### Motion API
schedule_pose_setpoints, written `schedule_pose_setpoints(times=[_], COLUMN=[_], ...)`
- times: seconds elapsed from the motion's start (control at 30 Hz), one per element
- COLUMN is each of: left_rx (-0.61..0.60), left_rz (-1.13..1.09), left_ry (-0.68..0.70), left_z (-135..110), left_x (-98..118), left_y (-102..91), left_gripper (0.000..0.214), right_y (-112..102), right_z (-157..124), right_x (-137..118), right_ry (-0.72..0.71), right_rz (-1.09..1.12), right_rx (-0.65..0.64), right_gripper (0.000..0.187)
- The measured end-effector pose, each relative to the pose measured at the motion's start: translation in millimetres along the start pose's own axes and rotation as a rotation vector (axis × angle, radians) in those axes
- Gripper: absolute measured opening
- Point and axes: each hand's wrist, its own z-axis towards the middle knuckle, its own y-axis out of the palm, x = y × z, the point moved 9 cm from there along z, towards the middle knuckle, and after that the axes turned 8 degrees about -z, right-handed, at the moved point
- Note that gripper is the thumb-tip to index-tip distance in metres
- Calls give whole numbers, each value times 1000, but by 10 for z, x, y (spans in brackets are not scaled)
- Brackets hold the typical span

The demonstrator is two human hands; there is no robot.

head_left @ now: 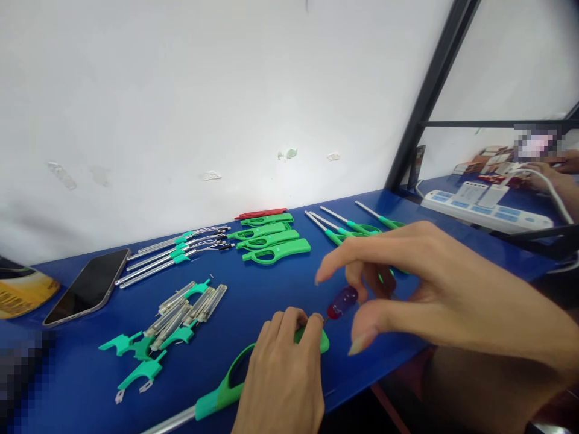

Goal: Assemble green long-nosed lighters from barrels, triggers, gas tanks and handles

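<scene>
My left hand (284,367) is wrapped over the handle of a long green gas lighter (230,386), pressing it to the blue table. The lighter's metal tube points to the lower left. My right hand (407,283) hovers just to the right, thumb and index finger spread wide apart. Between them is a short screwdriver (342,302) with a purple and red handle; its tip end is toward the lighter by my left fingertips. The handle's other end lies close to my curled right fingers; whether they touch it, I cannot tell.
On the blue table (217,325) lie green lighter shells (280,250), metal tubes with wires (158,259), clear fuel tanks with teal pieces (181,316), several lighters (348,226) and a phone (88,286). A power strip (488,211) sits beyond a black frame (429,90), near another person's hand.
</scene>
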Motion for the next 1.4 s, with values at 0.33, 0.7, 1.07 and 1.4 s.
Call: schedule_pose_setpoints(times=[0.33, 0.7, 1.07, 1.4], left_rx=[-6, -52, -15, 90], left_rz=[-2, 10, 8, 77], left_ry=[2, 2, -7, -30], left_z=[16, 14, 5, 27], left_x=[-3, -6, -6, 46], left_y=[20, 47, 39, -56], left_gripper=[46, 47, 45, 42], right_y=[27, 67, 25, 85], right_z=[27, -7, -43, 9], right_x=[13, 23, 49, 65], right_ry=[20, -12, -18, 66], right_rz=[-85, 11, 65, -90], right_rx=[33, -76, -68, -19], right_gripper=[41, 23, 21, 42])
